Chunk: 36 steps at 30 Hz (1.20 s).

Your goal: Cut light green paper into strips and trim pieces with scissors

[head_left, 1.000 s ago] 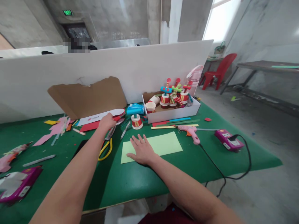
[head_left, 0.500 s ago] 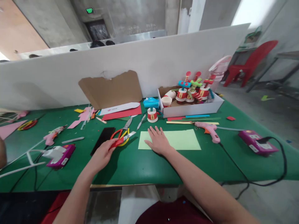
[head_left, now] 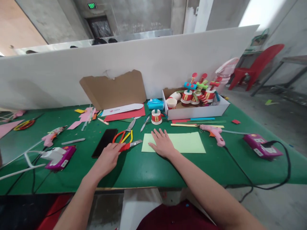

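- Pale green paper (head_left: pixel 188 142) lies flat on the green tabletop (head_left: pixel 144 169), its left part under the right hand (head_left: pixel 163 144), which rests palm down with fingers spread.
- The left hand (head_left: pixel 109 159) is wrapped around the red handle of a utility knife (head_left: pixel 128 146). Its blade points toward the sheet's left edge; whether the tip touches the paper, I cannot tell.
- Handling, as I judge it: the spread fingers sit just beyond the blade's point, so they would be safer farther over to the right, with the palm weighing the sheet down evenly.
- A light, steady grip and a low blade angle suit thin paper; pushing hard could pucker it or score the tabletop cover.
- Scissors (head_left: pixel 129 126) with red and yellow handles lie just beyond the knife, and a black phone (head_left: pixel 105 142) lies beside them; shifting both aside would give the left wrist more room.
- Writing: the green sign (head_left: pixel 91 5) on the far wall appears to read EXIT on its lower line.
- The white sheet (head_left: pixel 122 109) carries a red logo with small lettering, too fine to read.
- Gold labels on the red paper-cup figure (head_left: pixel 156 117) and the markings on the purple power block (head_left: pixel 261 146) are likewise illegible.
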{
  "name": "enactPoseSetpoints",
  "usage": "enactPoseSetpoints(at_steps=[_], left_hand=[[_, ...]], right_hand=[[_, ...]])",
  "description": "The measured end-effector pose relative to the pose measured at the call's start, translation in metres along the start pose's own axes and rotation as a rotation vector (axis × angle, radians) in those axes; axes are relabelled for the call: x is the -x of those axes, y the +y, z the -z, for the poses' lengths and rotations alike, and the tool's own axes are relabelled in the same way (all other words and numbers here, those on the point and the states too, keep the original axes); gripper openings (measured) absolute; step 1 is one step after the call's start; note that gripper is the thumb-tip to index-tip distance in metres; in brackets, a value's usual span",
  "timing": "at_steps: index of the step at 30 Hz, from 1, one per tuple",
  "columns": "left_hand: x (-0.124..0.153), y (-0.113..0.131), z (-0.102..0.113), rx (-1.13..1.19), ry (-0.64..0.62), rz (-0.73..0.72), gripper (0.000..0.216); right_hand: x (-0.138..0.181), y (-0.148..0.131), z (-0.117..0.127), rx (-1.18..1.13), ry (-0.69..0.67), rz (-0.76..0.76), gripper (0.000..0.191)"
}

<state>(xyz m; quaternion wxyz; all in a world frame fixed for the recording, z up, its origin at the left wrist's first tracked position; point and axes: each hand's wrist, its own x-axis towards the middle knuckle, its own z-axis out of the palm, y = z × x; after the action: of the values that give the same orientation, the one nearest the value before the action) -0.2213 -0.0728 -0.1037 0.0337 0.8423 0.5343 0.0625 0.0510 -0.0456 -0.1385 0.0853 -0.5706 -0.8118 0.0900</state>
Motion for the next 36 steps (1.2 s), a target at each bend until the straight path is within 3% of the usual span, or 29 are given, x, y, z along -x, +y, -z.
enactPoseSetpoints(at_steps=[5, 9, 23, 36], left_hand=[[-0.004, 0.013, 0.007, -0.155, -0.142, 0.051, 0.055], [-0.005, 0.017, 0.008, -0.218, -0.187, 0.066, 0.060], [0.002, -0.003, -0.004, -0.152, 0.016, -0.008, 0.061], [0.003, -0.004, -0.005, -0.070, 0.041, -0.045, 0.056]], right_hand=[[0.000, 0.001, -0.001, 0.005, -0.003, -0.003, 0.068], [0.000, 0.001, -0.002, 0.015, 0.003, -0.002, 0.067], [-0.001, 0.001, -0.003, 0.024, 0.005, -0.004, 0.065], [-0.001, 0.002, -0.005, 0.027, 0.018, -0.005, 0.065]])
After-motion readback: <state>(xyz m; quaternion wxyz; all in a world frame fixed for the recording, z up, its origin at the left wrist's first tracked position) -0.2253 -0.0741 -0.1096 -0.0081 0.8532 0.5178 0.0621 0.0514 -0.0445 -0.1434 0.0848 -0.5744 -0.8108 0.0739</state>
